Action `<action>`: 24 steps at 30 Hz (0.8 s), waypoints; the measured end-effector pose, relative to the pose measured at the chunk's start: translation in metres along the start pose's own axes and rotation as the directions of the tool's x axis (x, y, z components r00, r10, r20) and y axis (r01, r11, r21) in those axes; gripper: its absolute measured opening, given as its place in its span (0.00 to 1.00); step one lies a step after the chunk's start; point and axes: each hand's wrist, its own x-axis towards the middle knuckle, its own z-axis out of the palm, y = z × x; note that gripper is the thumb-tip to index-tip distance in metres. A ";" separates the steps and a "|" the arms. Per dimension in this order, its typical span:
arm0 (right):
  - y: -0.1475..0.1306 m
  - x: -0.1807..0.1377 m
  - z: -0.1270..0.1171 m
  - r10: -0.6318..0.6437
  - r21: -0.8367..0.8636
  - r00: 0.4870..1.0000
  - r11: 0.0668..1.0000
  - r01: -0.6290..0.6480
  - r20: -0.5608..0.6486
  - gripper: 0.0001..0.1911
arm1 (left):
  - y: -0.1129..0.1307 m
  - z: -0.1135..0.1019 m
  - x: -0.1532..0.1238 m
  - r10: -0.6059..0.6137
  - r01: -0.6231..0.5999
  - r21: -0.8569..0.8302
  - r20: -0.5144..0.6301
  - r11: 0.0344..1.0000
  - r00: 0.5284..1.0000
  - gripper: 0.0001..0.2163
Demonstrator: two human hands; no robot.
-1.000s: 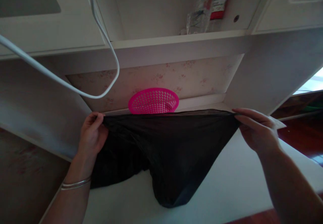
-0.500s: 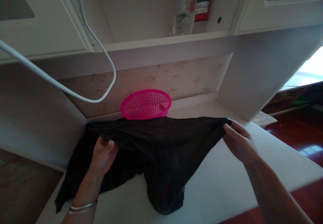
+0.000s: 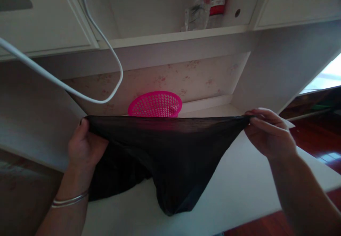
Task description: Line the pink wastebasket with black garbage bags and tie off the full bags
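Note:
A thin, dark black cloth is stretched between my two hands, its upper edge pulled nearly straight. My left hand pinches one corner of that edge, and a silver bangle circles the wrist. At the other end, my right hand grips the opposite corner between thumb and fingers. Folds hang down in the middle towards the white tabletop, and more of the cloth bunches at the left behind my left hand. Whether it is a garment I cannot tell. Behind the upper edge, a pink perforated basket shows only its upper part.
A white cable loops down in front at the left. Above, an open cabinet shelf holds clear plastic bottles and a green-and-red labelled bottle. White side panels flank the tabletop. Reddish floor shows at right.
My left hand has moved left and up to the cloth's corner, and my right hand has shifted right and slightly up. The upper edge is now pulled taut and straight.

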 end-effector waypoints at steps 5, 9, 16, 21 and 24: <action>0.001 0.003 -0.003 -0.028 0.052 0.998 0.998 0.031 -0.049 0.18 | 0.010 -0.022 0.010 0.063 -0.070 -0.060 -0.111 0.996 0.992 0.06; 0.018 -0.010 0.005 0.033 0.154 0.999 0.988 -0.030 -0.012 0.21 | -0.002 -0.025 -0.007 0.090 -0.092 -0.038 -0.041 0.995 0.995 0.21; 0.054 -0.021 0.024 0.328 -0.091 0.945 0.941 -0.326 0.005 0.19 | -0.025 -0.032 -0.022 -0.103 0.097 0.272 0.010 0.957 0.995 0.21; 0.043 -0.012 0.030 0.215 -0.059 0.973 0.974 -0.220 -0.078 0.19 | -0.013 -0.037 -0.008 -0.091 0.091 0.259 -0.013 0.962 0.996 0.16; 0.038 -0.011 0.030 0.198 -0.044 0.977 0.978 -0.202 -0.079 0.18 | -0.011 -0.039 -0.004 -0.071 0.070 0.254 -0.008 0.965 0.997 0.17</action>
